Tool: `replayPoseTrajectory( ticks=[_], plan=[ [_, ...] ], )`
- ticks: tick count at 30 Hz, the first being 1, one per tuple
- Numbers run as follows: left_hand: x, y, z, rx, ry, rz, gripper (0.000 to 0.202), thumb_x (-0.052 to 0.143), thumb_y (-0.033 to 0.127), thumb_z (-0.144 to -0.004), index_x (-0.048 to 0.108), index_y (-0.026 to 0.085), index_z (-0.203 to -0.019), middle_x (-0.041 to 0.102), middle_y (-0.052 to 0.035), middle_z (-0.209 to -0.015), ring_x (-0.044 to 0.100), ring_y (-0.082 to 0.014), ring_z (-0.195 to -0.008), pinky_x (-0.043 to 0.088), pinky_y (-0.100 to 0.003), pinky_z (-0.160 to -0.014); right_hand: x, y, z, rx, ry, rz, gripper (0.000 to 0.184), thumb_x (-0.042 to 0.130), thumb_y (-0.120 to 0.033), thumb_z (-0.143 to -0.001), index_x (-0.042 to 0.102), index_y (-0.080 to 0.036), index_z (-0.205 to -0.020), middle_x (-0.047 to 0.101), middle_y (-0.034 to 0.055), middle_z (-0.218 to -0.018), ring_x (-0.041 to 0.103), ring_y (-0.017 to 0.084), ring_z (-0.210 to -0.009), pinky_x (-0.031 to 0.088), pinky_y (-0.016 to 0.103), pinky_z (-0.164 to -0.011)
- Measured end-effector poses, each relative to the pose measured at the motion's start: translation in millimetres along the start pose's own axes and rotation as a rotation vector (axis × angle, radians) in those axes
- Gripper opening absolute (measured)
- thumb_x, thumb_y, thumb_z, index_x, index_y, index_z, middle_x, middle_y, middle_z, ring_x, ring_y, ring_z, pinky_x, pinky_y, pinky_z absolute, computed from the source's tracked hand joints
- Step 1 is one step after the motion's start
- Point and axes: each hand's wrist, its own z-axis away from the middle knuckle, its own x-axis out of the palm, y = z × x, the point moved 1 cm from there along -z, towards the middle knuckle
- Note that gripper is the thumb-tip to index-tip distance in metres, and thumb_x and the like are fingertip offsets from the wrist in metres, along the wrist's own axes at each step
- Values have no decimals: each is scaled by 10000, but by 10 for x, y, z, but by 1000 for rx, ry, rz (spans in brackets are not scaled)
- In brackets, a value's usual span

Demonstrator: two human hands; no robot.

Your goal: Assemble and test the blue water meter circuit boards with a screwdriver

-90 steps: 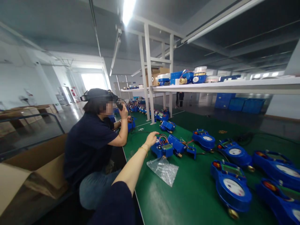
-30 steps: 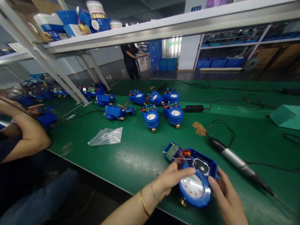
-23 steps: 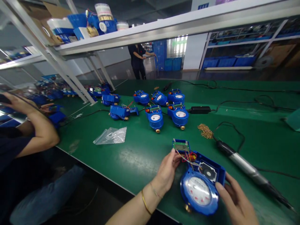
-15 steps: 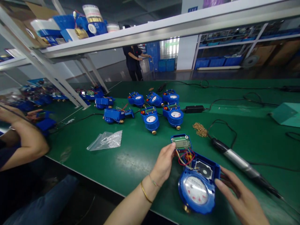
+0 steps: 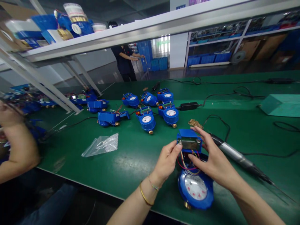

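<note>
Blue meter (image 5: 195,187) near front edge of tabletop (image 5: 131,175); left hand (image 5: 165,161) pinches display (image 5: 189,143), right hand (image 5: 213,162) spread; twisting could strain wires (image 5: 187,168).

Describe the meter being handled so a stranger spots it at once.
On the green bench, find the left hand and right hand. Below them in view is a round-dialled blue meter. Unlike the dial meters beyond, its display unit is held, with coloured wires looping out.
</note>
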Motion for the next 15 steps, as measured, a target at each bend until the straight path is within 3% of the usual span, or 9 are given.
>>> replayPoseTrajectory(
  ticks=[4, 9, 12, 15],
  plan=[
    [0, 5, 6, 9, -12, -18, 451, 526, 496, -971, 716, 141, -1173, 739, -67, -974, 640, -228, -900, 483, -322, -880, 49, -1, -18, -25, 10, 14, 764, 641, -312, -827, 316, -245, -1515, 409, 105, -1532, 405, 269, -1423, 362, 472, -1181],
    [23, 5, 33, -15, -38, 31, 480, 557, 511, -945, 670, 130, -1213, 733, -93, -1059, 645, -262, -1031, 488, -347, -933, 68, -25, -38, -74, 119, 73, 609, 618, -274, -815, 441, -223, -1396, 515, 107, -1403, 487, 257, -1337, 396, 446, -1150],
    [24, 12, 136, 8, 142, 2, 502, 681, 453, -870, 578, 167, -1268, 690, -108, -1161, 614, -270, -1135, 457, -364, -1004, 62, -33, -32, -130, 224, 160, 523, 618, -265, -828, 472, -200, -1326, 532, 137, -1355, 495, 281, -1318, 403, 486, -1132],
    [51, 96, 258, 168, 362, -309, 331, 784, 364, -791, 639, 219, -1051, 668, -76, -1095, 593, -256, -1103, 429, -365, -1000, 49, -45, -7, -166, 268, 221, 493, 607, -250, -848, 469, -194, -1318, 530, 159, -1350, 493, 301, -1315, 419, 521, -1106]
  ],
)
